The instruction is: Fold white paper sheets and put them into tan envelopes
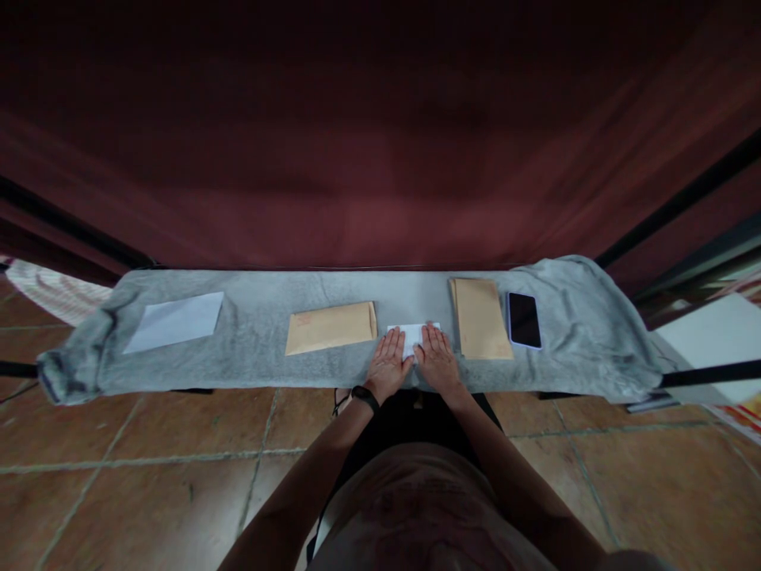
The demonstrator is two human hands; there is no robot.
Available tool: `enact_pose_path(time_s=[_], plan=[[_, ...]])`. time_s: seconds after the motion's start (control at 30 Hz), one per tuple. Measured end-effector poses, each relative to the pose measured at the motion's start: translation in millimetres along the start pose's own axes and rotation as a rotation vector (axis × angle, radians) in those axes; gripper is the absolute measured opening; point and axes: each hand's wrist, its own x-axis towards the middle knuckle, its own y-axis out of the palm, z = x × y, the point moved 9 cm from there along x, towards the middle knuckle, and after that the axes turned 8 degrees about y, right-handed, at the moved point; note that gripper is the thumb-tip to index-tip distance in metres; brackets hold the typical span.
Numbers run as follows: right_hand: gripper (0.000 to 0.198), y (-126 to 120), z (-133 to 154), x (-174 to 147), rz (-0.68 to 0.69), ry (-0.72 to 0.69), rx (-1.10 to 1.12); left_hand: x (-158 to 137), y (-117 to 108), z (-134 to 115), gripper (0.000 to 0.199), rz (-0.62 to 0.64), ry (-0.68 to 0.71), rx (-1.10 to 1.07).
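A small folded sheet of white paper (413, 336) lies near the front edge of the cloth-covered table, right before my body. My left hand (388, 361) rests flat on its left part, fingers stretched forward. On the right part, my right hand (437, 358) presses down in the same way, palm down. Between the two hands the middle of the paper shows; the rest is hidden under them. Left of my hands lies a brown envelope (330, 327). Close by on the right is a small stack of brown envelopes (480, 317).
A phone (524, 319) with a dark screen lies right of the envelope stack. White paper sheets (175, 322) lie at the far left. Grey cloth (255, 361) covers the narrow table and bunches up at both ends. A dark red curtain (380, 198) hangs behind it.
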Motion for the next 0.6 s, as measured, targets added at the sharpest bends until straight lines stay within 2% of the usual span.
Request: enact_pose_path(time_s=[0.17, 0.3, 0.37, 0.5, 0.57, 0.6], plan=[[0.06, -3.9, -3.4, -3.8, -0.054, 0.005, 0.009, -20.6, -5.1, 2.3, 0.064, -0.008, -0.01, 0.027], [0.059, -5.7, -6.3, -6.9, -0.068, 0.018, 0.029, -33.5, -22.4, 13.6, 0.066, -0.028, 0.029, 0.062], [0.057, -8.1, -7.8, -5.8, -0.067, 0.04, 0.072, -34.2, -37.4, 34.3, 0.074, -0.05, -0.001, 0.089], [0.052, -15.5, -0.4, 12.3, -0.05, 0.131, 0.343, -35.5, -59.4, 98.8, 0.099, -0.061, -0.224, 0.128], [0.049, -11.1, 15.2, 30.7, 0.036, 0.186, 0.586, -39.6, -59.7, 118.7, 0.104, -0.055, -0.266, 0.133], [0.047, -3.8, 25.1, 40.6, 0.122, 0.237, 0.716, -42.5, -57.8, 123.9, 0.104, -0.057, -0.266, 0.133]])
